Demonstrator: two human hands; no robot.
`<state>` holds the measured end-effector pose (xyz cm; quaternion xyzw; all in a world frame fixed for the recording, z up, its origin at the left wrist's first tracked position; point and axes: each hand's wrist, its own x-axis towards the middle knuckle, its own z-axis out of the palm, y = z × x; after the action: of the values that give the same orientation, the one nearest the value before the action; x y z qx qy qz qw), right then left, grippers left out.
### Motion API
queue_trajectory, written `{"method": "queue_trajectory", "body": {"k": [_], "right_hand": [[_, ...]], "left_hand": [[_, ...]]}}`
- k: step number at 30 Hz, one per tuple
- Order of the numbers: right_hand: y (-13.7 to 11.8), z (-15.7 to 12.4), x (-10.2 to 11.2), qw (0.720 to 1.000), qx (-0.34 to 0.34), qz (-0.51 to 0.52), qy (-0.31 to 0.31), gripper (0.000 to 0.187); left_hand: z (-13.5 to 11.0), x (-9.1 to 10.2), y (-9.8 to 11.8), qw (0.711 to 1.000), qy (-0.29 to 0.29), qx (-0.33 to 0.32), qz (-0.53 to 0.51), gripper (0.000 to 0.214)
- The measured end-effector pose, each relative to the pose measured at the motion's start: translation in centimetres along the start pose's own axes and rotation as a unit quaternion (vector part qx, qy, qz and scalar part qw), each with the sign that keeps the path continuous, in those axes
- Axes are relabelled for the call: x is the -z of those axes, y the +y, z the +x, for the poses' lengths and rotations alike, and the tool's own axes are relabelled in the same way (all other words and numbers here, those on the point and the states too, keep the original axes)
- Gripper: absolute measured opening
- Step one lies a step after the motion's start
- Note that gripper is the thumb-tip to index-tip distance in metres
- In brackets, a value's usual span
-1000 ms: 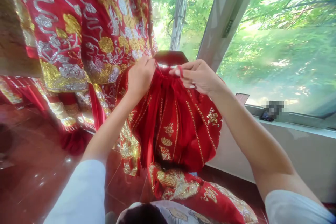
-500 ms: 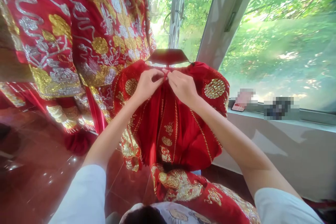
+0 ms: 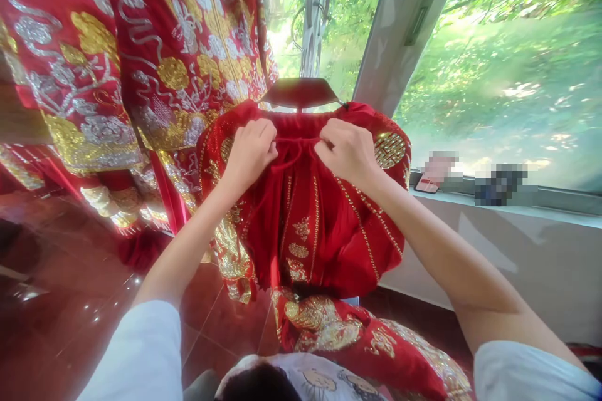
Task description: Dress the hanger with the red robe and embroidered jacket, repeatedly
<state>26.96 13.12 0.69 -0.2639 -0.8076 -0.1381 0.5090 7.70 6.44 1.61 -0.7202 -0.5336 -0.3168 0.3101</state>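
Note:
A red garment (image 3: 329, 219) with gold beading and round gold patches hangs from a hanger (image 3: 300, 94) in front of me. Across its gathered top edge runs a thin red drawstring (image 3: 298, 140), stretched level between my two hands, with a loop dipping below its middle. My left hand (image 3: 254, 149) is closed on one end of the drawstring. On the other end, my right hand (image 3: 347, 145) is closed too, knuckles up. The fingertips are partly hidden behind both hands.
Large red garments (image 3: 155, 62) with gold and silver embroidery hang at left. Windows (image 3: 508, 75) stand behind, and a sill (image 3: 540, 208) holds two blurred items. Another red and gold embroidered cloth (image 3: 371, 335) lies below, close to me, above the red tiled floor (image 3: 226, 307).
My hands have moved apart from the middle of the garment's top edge, the left one leftward and the right one rightward. The drawstring between them is now drawn out straight.

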Motion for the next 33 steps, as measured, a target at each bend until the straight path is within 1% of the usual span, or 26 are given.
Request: {"method": "queue_trajectory", "body": {"k": [2, 4, 5, 6, 7, 9, 10, 11, 12, 13, 14, 15, 16, 18, 19, 20, 21, 22, 24, 26, 28, 31, 33], "right_hand": [[-0.2, 0.0, 0.5, 0.999, -0.033, 0.012, 0.000, 0.022], [-0.7, 0.2, 0.9, 0.994, -0.071, 0.079, 0.018, 0.021], [-1.1, 0.4, 1.0, 0.986, -0.100, 0.131, 0.020, 0.020], [-1.5, 0.6, 1.0, 0.972, -0.136, 0.190, 0.012, 0.018], [-1.9, 0.7, 1.1, 0.951, -0.178, 0.251, -0.006, 0.016], [-2.6, 0.9, 1.1, 0.896, -0.264, 0.354, -0.050, 0.012], [-2.9, 0.9, 1.1, 0.870, -0.296, 0.390, -0.063, 0.011], [-3.0, 0.9, 1.2, 0.850, -0.317, 0.415, -0.067, 0.012], [-3.0, 0.9, 1.2, 0.837, -0.329, 0.432, -0.066, 0.013], [-2.9, 1.0, 1.4, 0.831, -0.333, 0.442, -0.064, 0.015], [-2.7, 1.0, 1.6, 0.830, -0.331, 0.445, -0.064, 0.018], [-2.4, 1.1, 1.8, 0.837, -0.321, 0.437, -0.075, 0.020], [-2.1, 1.1, 2.2, 0.850, -0.303, 0.419, -0.102, 0.022], [-1.4, 1.3, 3.0, 0.884, -0.242, 0.361, -0.174, 0.024], [-1.1, 1.3, 3.4, 0.896, -0.210, 0.336, -0.202, 0.023], [-0.9, 1.4, 3.6, 0.902, -0.184, 0.326, -0.214, 0.019], [-0.7, 1.4, 3.8, 0.905, -0.167, 0.334, -0.206, 0.015], [-0.6, 1.3, 3.8, 0.902, -0.162, 0.358, -0.180, 0.014], [-0.4, 1.2, 3.6, 0.883, -0.172, 0.416, -0.132, 0.018], [-0.1, 1.0, 3.3, 0.870, -0.190, 0.440, -0.118, 0.019], [0.1, 0.7, 3.2, 0.879, -0.205, 0.413, -0.124, 0.017], [0.3, 0.4, 3.4, 0.906, -0.204, 0.351, -0.117, 0.017], [0.2, 0.3, 3.4, 0.908, -0.201, 0.355, -0.097, 0.016]], "left_hand": [[-0.3, 0.0, -0.1, 0.999, 0.029, 0.003, -0.034, 0.010], [-0.4, -0.2, 0.3, 0.990, 0.057, 0.021, -0.131, 0.008], [-0.3, -0.3, 0.5, 0.979, 0.063, 0.036, -0.191, 0.007], [-0.2, -0.4, 0.8, 0.964, 0.062, 0.053, -0.252, 0.007], [-0.1, -0.5, 1.1, 0.948, 0.057, 0.068, -0.306, 0.006], [0.2, -0.7, 1.5, 0.916, 0.049, 0.092, -0.389, 0.008], [0.3, -0.8, 1.6, 0.900, 0.049, 0.102, -0.420, 0.008], [0.4, -0.8, 1.5, 0.886, 0.050, 0.115, -0.446, 0.008], [0.5, -0.9, 1.4, 0.872, 0.051, 0.129, -0.469, 0.009], [0.5, -1.0, 1.2, 0.860, 0.051, 0.141, -0.487, 0.011], [0.5, -1.0, 1.0, 0.850, 0.049, 0.152, -0.502, 0.013], [0.4, -1.0, 0.8, 0.841, 0.045, 0.161, -0.514, 0.014], [0.4, -0.9, 0.6, 0.835, 0.040, 0.169, -0.522, 0.015], [0.2, -0.8, 0.4, 0.830, 0.031, 0.177, -0.529, 0.016], [0.1, -0.6, 0.4, 0.830, 0.026, 0.178, -0.529, 0.015], [0.1, -0.5, 0.5, 0.830, 0.022, 0.176, -0.528, 0.015], [0.1, -0.4, 0.6, 0.831, 0.019, 0.172, -0.529, 0.014], [0.2, -0.4, 0.7, 0.831, 0.016, 0.169, -0.529, 0.013], [0.3, -0.3, 0.9, 0.831, 0.017, 0.170, -0.529, 0.011], [0.3, -0.4, 0.8, 0.836, 0.023, 0.170, -0.521, 0.011], [0.3, -0.4, 0.4, 0.853, 0.018, 0.160, -0.497, 0.012], [0.1, -0.3, -0.1, 0.882, -0.010, 0.134, -0.451, 0.014], [0.1, 0.1, -0.2, 0.888, -0.021, 0.118, -0.443, 0.011]]}}
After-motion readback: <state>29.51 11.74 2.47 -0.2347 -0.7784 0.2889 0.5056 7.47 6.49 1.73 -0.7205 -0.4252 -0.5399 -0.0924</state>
